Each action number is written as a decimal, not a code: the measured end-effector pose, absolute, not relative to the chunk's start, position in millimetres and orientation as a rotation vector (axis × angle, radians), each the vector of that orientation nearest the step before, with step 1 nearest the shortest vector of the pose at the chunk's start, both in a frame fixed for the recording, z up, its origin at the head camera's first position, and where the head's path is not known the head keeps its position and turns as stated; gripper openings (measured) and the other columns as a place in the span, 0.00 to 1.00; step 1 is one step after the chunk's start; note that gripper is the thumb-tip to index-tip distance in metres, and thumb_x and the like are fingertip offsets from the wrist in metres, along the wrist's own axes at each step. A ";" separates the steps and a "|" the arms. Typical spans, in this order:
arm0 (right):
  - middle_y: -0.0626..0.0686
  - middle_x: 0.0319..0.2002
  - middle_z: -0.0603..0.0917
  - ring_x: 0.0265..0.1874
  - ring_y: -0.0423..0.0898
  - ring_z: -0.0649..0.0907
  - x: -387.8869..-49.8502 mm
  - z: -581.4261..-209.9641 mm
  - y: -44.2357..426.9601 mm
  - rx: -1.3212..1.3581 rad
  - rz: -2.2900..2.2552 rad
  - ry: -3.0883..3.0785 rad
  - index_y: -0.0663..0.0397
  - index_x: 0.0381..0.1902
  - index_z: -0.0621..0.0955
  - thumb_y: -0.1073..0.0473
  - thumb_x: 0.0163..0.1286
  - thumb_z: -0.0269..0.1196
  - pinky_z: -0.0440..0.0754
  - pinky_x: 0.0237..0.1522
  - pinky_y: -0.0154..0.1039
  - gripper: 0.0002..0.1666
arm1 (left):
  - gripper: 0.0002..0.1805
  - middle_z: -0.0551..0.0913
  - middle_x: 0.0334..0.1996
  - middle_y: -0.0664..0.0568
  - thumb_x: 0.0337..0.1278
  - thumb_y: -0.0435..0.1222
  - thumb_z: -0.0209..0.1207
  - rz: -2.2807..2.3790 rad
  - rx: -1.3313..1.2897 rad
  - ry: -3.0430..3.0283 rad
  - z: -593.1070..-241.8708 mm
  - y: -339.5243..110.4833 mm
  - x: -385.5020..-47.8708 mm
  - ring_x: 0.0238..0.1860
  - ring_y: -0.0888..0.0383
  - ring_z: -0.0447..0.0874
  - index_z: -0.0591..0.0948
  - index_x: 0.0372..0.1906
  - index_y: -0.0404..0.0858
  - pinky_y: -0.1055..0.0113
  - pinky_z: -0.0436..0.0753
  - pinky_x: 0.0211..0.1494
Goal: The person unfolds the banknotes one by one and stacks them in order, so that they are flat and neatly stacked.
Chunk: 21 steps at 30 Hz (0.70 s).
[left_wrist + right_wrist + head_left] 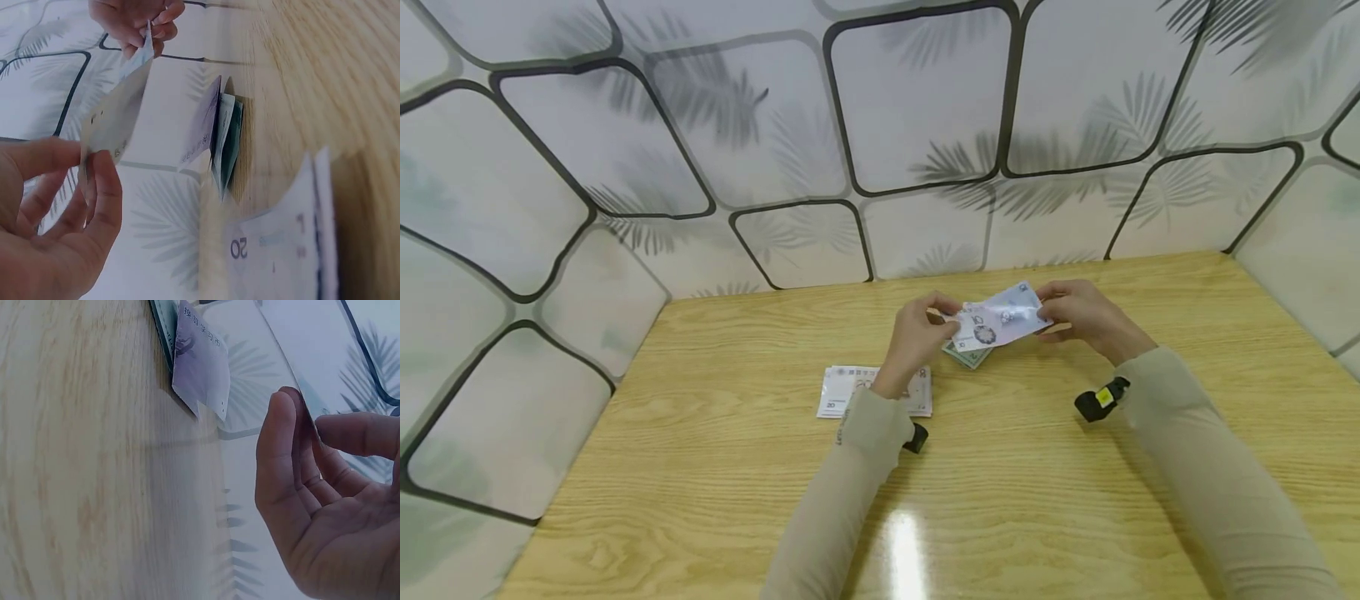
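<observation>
A pale purple banknote (1002, 317) is stretched between both hands above the table. My left hand (917, 337) pinches its left end between thumb and fingers, and my right hand (1084, 315) pinches the right end. Under it lie a green banknote (970, 357) and, in the left wrist view, a creased purple banknote (205, 128). The right wrist view also shows that purple banknote (203, 365) resting by the green one. Below my left forearm, a neat stack of white-looking banknotes (835, 392) marked 20 lies partly hidden.
The wooden table (700, 467) ends at a back wall (925, 233) covered with a leaf-and-frame pattern. Similar panels stand at the left and right sides. Black camera mounts (1097, 404) sit at the wrists.
</observation>
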State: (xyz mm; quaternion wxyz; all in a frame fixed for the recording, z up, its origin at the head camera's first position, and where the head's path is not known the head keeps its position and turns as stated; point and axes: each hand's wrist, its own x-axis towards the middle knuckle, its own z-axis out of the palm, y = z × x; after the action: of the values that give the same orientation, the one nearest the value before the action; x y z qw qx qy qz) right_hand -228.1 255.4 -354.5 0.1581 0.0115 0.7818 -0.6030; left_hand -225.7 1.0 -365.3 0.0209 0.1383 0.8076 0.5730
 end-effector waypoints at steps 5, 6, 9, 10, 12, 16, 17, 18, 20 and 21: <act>0.51 0.40 0.80 0.33 0.43 0.83 -230.2 -356.3 256.6 0.076 -1.784 2.204 0.71 0.55 0.72 0.65 0.78 0.53 0.88 0.40 0.40 0.14 | 0.22 0.81 0.56 0.42 0.58 0.21 0.66 1.897 0.257 2.501 -365.7 -3.0 -230.2 0.45 0.48 0.86 0.81 0.59 0.33 0.66 0.88 0.41; 0.51 0.39 0.80 0.33 0.43 0.83 -230.1 -357.2 256.5 0.075 -1.797 2.195 0.71 0.53 0.73 0.65 0.78 0.54 0.89 0.41 0.41 0.13 | 0.24 0.81 0.56 0.41 0.57 0.21 0.66 1.917 0.227 2.493 -366.4 -3.7 -231.4 0.46 0.47 0.86 0.80 0.60 0.32 0.66 0.88 0.42; 0.52 0.40 0.80 0.35 0.44 0.83 -228.0 -361.2 256.1 0.053 -1.837 2.164 0.69 0.51 0.74 0.66 0.79 0.54 0.88 0.44 0.43 0.10 | 0.23 0.83 0.50 0.38 0.58 0.20 0.66 1.977 0.144 2.443 -369.2 -6.1 -234.4 0.44 0.48 0.86 0.79 0.60 0.29 0.65 0.88 0.45; 0.53 0.41 0.79 0.36 0.44 0.83 -227.3 -361.9 255.4 0.045 -1.857 2.154 0.69 0.51 0.74 0.66 0.79 0.55 0.88 0.45 0.43 0.10 | 0.22 0.84 0.47 0.38 0.58 0.20 0.65 1.996 0.115 2.419 -369.5 -6.8 -235.0 0.42 0.49 0.86 0.80 0.58 0.27 0.64 0.88 0.45; 0.55 0.44 0.77 0.37 0.43 0.83 -226.4 -362.8 254.5 0.033 -1.899 2.126 0.68 0.50 0.73 0.68 0.79 0.54 0.88 0.47 0.44 0.08 | 0.18 0.85 0.42 0.39 0.60 0.20 0.64 2.027 0.069 2.364 -370.0 -8.1 -235.9 0.38 0.53 0.85 0.81 0.55 0.26 0.63 0.89 0.44; 0.59 0.48 0.74 0.37 0.42 0.84 -225.8 -361.8 252.7 0.024 -1.968 2.087 0.66 0.49 0.72 0.69 0.78 0.54 0.88 0.48 0.43 0.05 | 0.15 0.83 0.38 0.44 0.63 0.20 0.61 2.073 0.029 2.256 -370.3 -11.8 -236.8 0.34 0.58 0.81 0.82 0.53 0.25 0.65 0.89 0.38; 0.59 0.49 0.73 0.37 0.42 0.84 -225.7 -361.4 252.6 0.026 -1.981 2.078 0.65 0.48 0.72 0.69 0.78 0.54 0.88 0.48 0.43 0.05 | 0.15 0.82 0.39 0.44 0.63 0.20 0.61 2.081 0.026 2.229 -370.3 -13.0 -236.7 0.34 0.58 0.81 0.81 0.54 0.26 0.66 0.89 0.37; 0.59 0.49 0.74 0.37 0.42 0.84 -225.8 -361.3 252.6 0.027 -1.992 2.067 0.64 0.47 0.73 0.70 0.78 0.54 0.88 0.48 0.42 0.04 | 0.15 0.82 0.40 0.44 0.64 0.20 0.60 2.089 0.026 2.205 -370.4 -14.4 -236.8 0.35 0.57 0.81 0.81 0.55 0.26 0.67 0.89 0.37; 0.58 0.47 0.75 0.36 0.43 0.85 -225.7 -361.3 252.5 0.024 -2.002 2.056 0.62 0.46 0.74 0.70 0.77 0.54 0.88 0.47 0.42 0.03 | 0.16 0.82 0.42 0.43 0.65 0.20 0.59 2.100 0.025 2.171 -370.8 -17.3 -237.1 0.38 0.55 0.82 0.81 0.57 0.26 0.68 0.88 0.38; 0.58 0.47 0.75 0.36 0.43 0.85 -225.7 -361.5 252.4 0.021 -2.004 2.051 0.61 0.45 0.75 0.70 0.77 0.55 0.88 0.46 0.42 0.03 | 0.17 0.82 0.44 0.42 0.66 0.20 0.58 2.101 0.026 2.162 -370.7 -18.9 -237.0 0.40 0.54 0.83 0.80 0.58 0.27 0.68 0.88 0.38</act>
State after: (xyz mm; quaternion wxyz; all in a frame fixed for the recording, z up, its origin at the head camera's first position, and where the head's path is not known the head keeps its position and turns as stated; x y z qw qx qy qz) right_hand -225.7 252.4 -361.5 0.1364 0.0073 0.7085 -0.6924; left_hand -237.0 -18.9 -370.7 0.0631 0.0086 0.7156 0.6956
